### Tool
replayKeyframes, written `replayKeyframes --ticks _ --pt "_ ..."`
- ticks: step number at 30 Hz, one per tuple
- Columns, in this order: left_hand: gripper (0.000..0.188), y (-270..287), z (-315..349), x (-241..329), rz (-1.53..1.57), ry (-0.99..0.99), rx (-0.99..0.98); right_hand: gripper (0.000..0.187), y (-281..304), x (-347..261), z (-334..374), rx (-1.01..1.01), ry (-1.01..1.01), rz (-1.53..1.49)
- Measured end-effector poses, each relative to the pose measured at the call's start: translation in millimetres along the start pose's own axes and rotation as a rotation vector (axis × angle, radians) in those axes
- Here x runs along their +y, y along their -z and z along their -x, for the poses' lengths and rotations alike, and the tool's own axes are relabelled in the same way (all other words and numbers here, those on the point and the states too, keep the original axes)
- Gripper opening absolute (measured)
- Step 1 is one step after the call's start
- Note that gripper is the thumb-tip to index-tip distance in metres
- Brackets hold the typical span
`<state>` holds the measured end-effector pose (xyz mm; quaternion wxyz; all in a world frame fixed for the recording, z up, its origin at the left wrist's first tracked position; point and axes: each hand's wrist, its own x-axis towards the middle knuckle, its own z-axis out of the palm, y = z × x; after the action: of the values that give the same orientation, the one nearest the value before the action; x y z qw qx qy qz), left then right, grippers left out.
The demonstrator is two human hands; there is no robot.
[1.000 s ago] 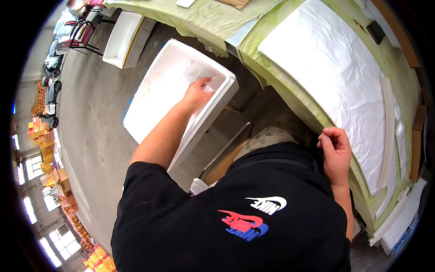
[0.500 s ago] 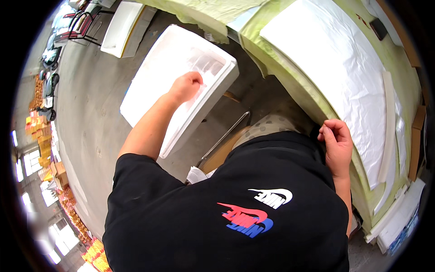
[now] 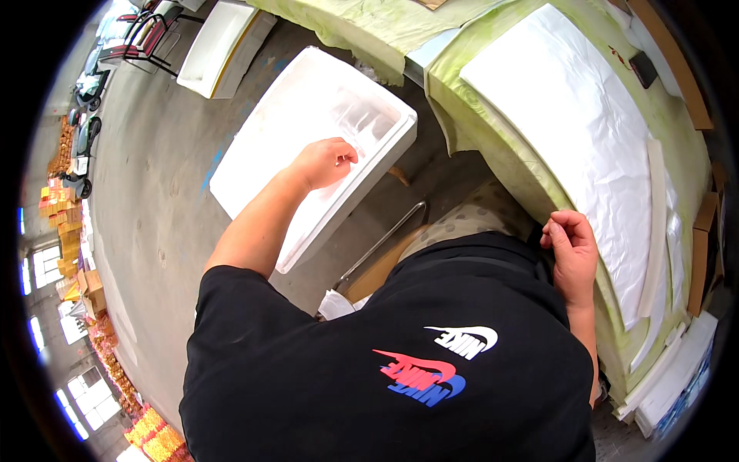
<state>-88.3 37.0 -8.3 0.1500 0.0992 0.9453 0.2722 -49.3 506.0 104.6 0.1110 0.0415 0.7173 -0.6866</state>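
My left hand (image 3: 326,163) is over the white rectangular tub (image 3: 302,248), with its fingers curled. A tiny pale bit shows at its fingertips, too small to name. Close beyond that hand, translucent crumpled plastic-like material (image 3: 366,123) lies at one end of the tub. My right hand (image 3: 573,250) is beside my waist, at the edge of the table covered in pale green cloth (image 3: 523,165). Its thumb and fingers are pinched together; whatever they may hold is hidden. White crinkled sheeting (image 3: 566,100) lies on the table, just past the right hand.
A second white tub (image 3: 209,50) stands on the floor at the far left, near a red-and-black chair (image 3: 146,38). A thin metal bar (image 3: 385,242) is by my legs. The table holds a dark phone-like object (image 3: 643,69) and a long pale strip (image 3: 654,231). Cardboard (image 3: 702,246) borders its right side.
My left hand has turned slightly, so its fingertips show more, and it stays over the tub. The right hand keeps its pinch beside the table. The whole view has shifted a little.
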Motion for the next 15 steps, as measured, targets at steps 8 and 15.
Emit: replayKeyframes --ticks 8,15 --pt "0.019 -8.2 -18.6 -4.5 -0.022 -0.026 -0.008 0.014 -1.3 -3.3 17.8 0.057 0.007 0.023" --pt "0.012 22.0 -4.8 -1.7 0.523 0.004 0.313 0.012 16.4 -1.8 46.9 0.288 0.203 0.160"
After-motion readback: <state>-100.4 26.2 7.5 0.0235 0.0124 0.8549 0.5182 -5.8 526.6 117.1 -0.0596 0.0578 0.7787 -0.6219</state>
